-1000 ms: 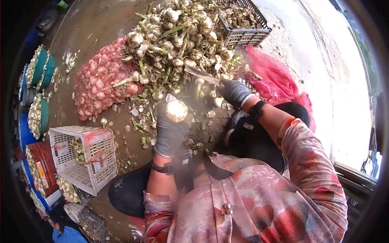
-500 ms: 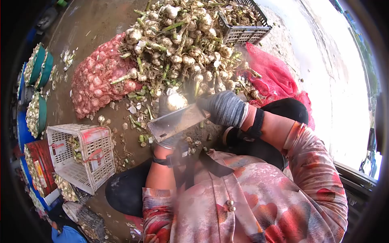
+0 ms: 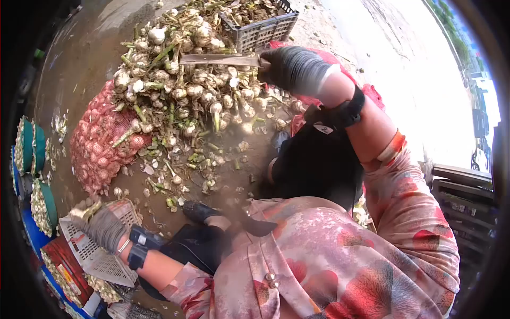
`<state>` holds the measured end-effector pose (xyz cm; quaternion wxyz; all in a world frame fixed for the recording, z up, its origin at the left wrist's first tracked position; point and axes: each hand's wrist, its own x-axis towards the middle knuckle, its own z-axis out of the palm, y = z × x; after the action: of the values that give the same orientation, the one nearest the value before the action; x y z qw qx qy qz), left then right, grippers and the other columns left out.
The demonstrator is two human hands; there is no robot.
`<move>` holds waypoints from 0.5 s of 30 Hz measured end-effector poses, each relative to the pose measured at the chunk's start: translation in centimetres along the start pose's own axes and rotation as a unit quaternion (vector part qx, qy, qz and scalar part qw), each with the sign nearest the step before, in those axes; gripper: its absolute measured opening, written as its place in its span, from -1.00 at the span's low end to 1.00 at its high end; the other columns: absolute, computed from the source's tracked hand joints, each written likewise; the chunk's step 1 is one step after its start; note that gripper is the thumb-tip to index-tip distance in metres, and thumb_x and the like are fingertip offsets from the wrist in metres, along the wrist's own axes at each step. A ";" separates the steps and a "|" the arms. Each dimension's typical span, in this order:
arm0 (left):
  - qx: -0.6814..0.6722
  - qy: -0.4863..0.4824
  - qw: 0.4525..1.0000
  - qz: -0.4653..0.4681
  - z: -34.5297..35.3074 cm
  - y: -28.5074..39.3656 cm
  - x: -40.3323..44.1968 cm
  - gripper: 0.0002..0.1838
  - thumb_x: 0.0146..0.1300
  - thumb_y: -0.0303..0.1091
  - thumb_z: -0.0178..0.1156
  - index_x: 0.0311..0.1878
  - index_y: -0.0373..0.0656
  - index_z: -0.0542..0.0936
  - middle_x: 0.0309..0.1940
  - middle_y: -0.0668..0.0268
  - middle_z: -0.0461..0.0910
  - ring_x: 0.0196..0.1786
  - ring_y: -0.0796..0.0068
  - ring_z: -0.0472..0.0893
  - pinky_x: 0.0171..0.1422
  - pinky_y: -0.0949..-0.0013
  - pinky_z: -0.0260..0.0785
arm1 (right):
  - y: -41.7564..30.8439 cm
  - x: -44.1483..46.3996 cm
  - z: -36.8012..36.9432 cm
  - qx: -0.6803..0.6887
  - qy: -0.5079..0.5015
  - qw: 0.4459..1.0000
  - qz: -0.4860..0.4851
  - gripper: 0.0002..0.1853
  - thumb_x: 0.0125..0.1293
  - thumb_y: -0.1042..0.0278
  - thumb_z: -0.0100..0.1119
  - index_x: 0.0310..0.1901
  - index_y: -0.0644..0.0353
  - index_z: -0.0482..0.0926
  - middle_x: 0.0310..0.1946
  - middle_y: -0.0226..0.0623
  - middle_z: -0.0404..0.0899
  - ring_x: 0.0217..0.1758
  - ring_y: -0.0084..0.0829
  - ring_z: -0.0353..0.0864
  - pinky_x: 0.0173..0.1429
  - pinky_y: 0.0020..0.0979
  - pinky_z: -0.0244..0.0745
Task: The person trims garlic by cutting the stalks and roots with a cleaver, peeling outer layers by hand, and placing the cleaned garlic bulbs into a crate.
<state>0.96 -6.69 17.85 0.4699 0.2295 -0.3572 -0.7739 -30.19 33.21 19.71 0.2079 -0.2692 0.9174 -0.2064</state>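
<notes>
My right hand, in a grey glove, grips the handle of a broad-bladed knife. The blade points left over a heap of garlic with stems and roots. My left hand, also gloved, reaches out at the lower left over a white plastic crate. A pale yellowish-green thing shows at its fingertips; motion blur hides whether the fingers hold it. Beside the heap lies a pink mesh sack filled with garlic.
A black crate with debris stands behind the heap. Red netting lies beyond my right forearm. Green tubs and a red container line the left edge. Trimmings litter the floor, near my foot.
My left hand has moved from the middle to the lower left, over the white crate. My right hand has swung the knife up and away, over the heap. The view has shifted.
</notes>
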 end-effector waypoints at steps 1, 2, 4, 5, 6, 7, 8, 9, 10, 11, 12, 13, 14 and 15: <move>-0.001 0.103 0.992 0.069 0.9 3.1 1.0 -0.36 0.32 -0.12 0.09 0.37 -0.21 0.19 0.35 0.14 0.27 0.38 0.22 0.26 0.55 0.04 0.00 | 1.1 -1.8 -2.2 0.018 0.026 1.000 -0.005 -0.75 0.33 0.17 0.05 -0.18 0.17 0.57 -0.38 -0.07 0.60 -0.32 -0.17 0.60 -0.16 -0.26 0.50; -0.062 0.137 0.986 0.069 1.8 4.6 1.0 -0.27 0.30 -0.09 0.10 0.43 -0.18 0.09 0.44 0.19 0.12 0.46 0.24 0.11 0.56 0.01 -0.07 | 2.1 -3.7 -4.5 0.035 0.051 0.998 -0.011 -0.77 0.35 0.18 0.07 -0.20 0.17 0.56 -0.39 -0.10 0.58 -0.36 -0.20 0.57 -0.18 -0.27 0.48; -0.122 0.199 0.971 0.051 1.4 5.6 0.7 -0.19 0.30 -0.02 0.08 0.49 -0.14 -0.02 0.53 0.27 -0.04 0.55 0.30 -0.05 0.59 0.00 -0.20 | 3.5 -7.7 -8.6 -0.047 0.089 0.993 -0.054 -0.84 0.35 0.26 0.09 -0.19 0.15 0.56 -0.40 -0.16 0.57 -0.40 -0.34 0.52 -0.19 -0.32 0.47; -0.123 0.224 0.966 0.032 1.3 5.4 0.6 -0.19 0.32 0.01 0.04 0.49 -0.14 -0.03 0.53 0.30 -0.05 0.55 0.33 -0.06 0.60 0.02 -0.26 | 4.9 -8.4 -8.5 -0.048 0.098 0.993 -0.041 -0.84 0.35 0.26 0.09 -0.19 0.15 0.56 -0.40 -0.16 0.57 -0.40 -0.34 0.52 -0.19 -0.32 0.47; -0.125 0.224 0.966 0.002 -0.5 4.5 1.2 -0.23 0.34 -0.01 -0.01 0.49 -0.14 -0.04 0.53 0.30 -0.05 0.55 0.33 -0.05 0.61 0.04 -0.27 | 6.4 -9.1 -7.9 -0.051 0.082 0.995 0.006 -0.85 0.34 0.28 0.09 -0.18 0.14 0.56 -0.40 -0.16 0.57 -0.40 -0.34 0.52 -0.18 -0.35 0.46; -0.168 0.202 0.964 -0.048 -3.4 3.4 2.4 -0.26 0.37 -0.03 -0.06 0.49 -0.14 -0.04 0.53 0.30 -0.05 0.55 0.33 -0.05 0.61 0.05 -0.28 | 8.3 -9.8 -6.8 -0.052 0.064 0.995 0.055 -0.85 0.34 0.30 0.10 -0.16 0.13 0.57 -0.40 -0.15 0.57 -0.40 -0.34 0.51 -0.16 -0.37 0.46; -0.227 0.171 0.954 -0.100 -6.7 2.1 3.9 -0.30 0.39 -0.06 -0.11 0.49 -0.14 -0.04 0.53 0.30 -0.05 0.55 0.34 -0.05 0.61 0.07 -0.29 | 11.1 -10.0 -4.0 -0.005 0.088 0.994 0.070 -0.74 0.33 0.15 0.04 -0.17 0.16 0.57 -0.36 -0.04 0.58 -0.30 -0.14 0.55 -0.12 -0.25 0.47; -0.379 0.120 0.898 -0.187 -10.6 0.8 5.6 -0.33 0.42 -0.08 -0.16 0.49 -0.14 -0.04 0.53 0.30 -0.05 0.55 0.34 -0.04 0.61 0.08 -0.30 | 14.3 -9.9 -0.5 0.041 0.113 0.989 0.081 -0.62 0.32 0.01 -0.01 -0.18 0.19 0.58 -0.33 0.08 0.60 -0.21 0.07 0.58 -0.08 -0.14 0.47; -0.520 0.090 0.801 -0.283 -13.9 -0.7 6.2 -0.36 0.45 -0.10 -0.21 0.49 -0.14 -0.04 0.53 0.29 -0.05 0.55 0.34 -0.04 0.61 0.10 -0.31 | 16.4 -9.7 2.7 0.047 0.123 0.983 0.124 -0.63 0.31 0.02 -0.02 -0.17 0.17 0.58 -0.32 0.08 0.60 -0.18 0.08 0.58 -0.06 -0.11 0.46; -0.464 0.098 0.828 -0.299 -11.8 -2.4 4.1 -0.40 0.46 -0.13 -0.25 0.49 -0.14 -0.03 0.53 0.28 -0.04 0.55 0.33 -0.03 0.61 0.11 -0.31 | 18.1 -9.4 6.0 0.055 0.131 0.976 0.166 -0.64 0.31 0.03 -0.03 -0.16 0.16 0.58 -0.31 0.09 0.60 -0.15 0.10 0.58 -0.04 -0.08 0.45; -0.406 0.105 0.851 -0.317 -8.5 -4.3 1.5 -0.43 0.48 -0.16 -0.29 0.48 -0.14 -0.01 0.52 0.26 -0.03 0.54 0.32 -0.02 0.61 0.12 -0.30 | 20.0 -8.9 9.2 0.064 0.126 0.972 0.186 -0.64 0.30 0.04 -0.01 -0.15 0.16 0.58 -0.29 0.08 0.60 -0.13 0.09 0.58 -0.02 -0.08 0.45; -0.143 0.083 0.936 -0.309 -5.0 -6.3 -1.2 -0.46 0.50 -0.22 -0.32 0.47 -0.16 0.02 0.51 0.23 0.00 0.53 0.31 0.01 0.61 0.13 -0.27 | 22.0 -8.2 12.1 0.073 0.121 0.969 0.203 -0.63 0.28 0.04 0.00 -0.13 0.16 0.59 -0.28 0.08 0.61 -0.12 0.09 0.59 0.00 -0.09 0.45; 0.130 0.055 0.951 -0.275 -2.6 -7.7 -3.0 -0.49 0.51 -0.27 -0.34 0.46 -0.18 0.05 0.50 0.19 0.03 0.52 0.29 0.05 0.60 0.14 -0.25 | 23.3 -7.0 14.4 0.075 0.101 0.968 0.216 -0.63 0.26 0.05 0.03 -0.11 0.16 0.59 -0.23 0.06 0.61 -0.08 0.05 0.59 0.03 -0.10 0.45; 0.132 0.052 0.951 -0.276 -2.3 -8.3 -3.3 -0.49 0.51 -0.27 -0.34 0.46 -0.18 0.05 0.50 0.19 0.03 0.52 0.29 0.05 0.60 0.14 -0.25 | 24.5 -6.0 16.4 0.077 0.079 0.967 0.230 -0.63 0.25 0.07 0.05 -0.08 0.16 0.59 -0.18 0.05 0.62 -0.04 0.01 0.60 0.07 -0.11 0.46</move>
<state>-0.63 -1.96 10.02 0.2213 0.4188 -0.3540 -0.8064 -27.51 51.24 -4.25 0.1965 -0.0172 0.9496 -0.2438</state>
